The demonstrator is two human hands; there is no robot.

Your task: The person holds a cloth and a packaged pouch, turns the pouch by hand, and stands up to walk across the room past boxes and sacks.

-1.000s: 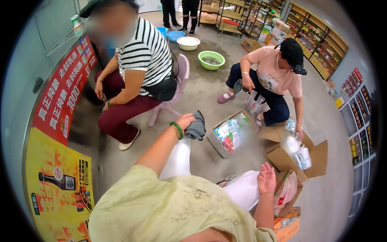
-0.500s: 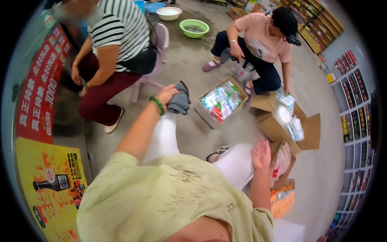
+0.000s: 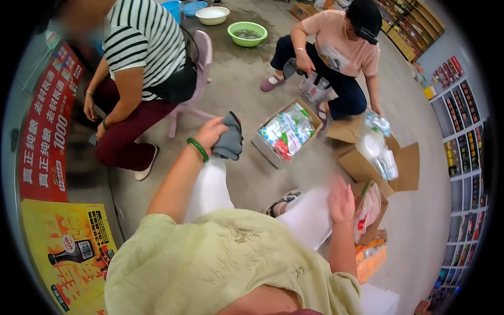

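Note:
My left hand (image 3: pixel 211 133), with a green bangle at the wrist, is closed around a folded dark grey cloth (image 3: pixel 229 139) above my left knee. My right hand (image 3: pixel 341 202) is held beside my right knee with the palm turned up. Its fingers are stretched out, slightly blurred at the tips, and nothing lies in them. Close to that hand is a small carton with a clear and red plastic bag (image 3: pixel 369 206) in it. On the floor ahead stands an open carton (image 3: pixel 274 157) filled with white, blue and green plastic packets (image 3: pixel 289 128).
A person in a pink shirt (image 3: pixel 341 44) squats at the right, one hand in an open carton (image 3: pixel 407 168) of plastic-wrapped goods. Another person in a striped top (image 3: pixel 152 47) sits on a pink chair (image 3: pixel 202 63). Basins, including a green one (image 3: pixel 247 34), stand behind; shelves (image 3: pixel 464 152) line the right.
The view has shifted slightly. My left hand still grips the cloth, which now hangs a little differently; my right hand stays open. The person in pink still reaches into the carton.

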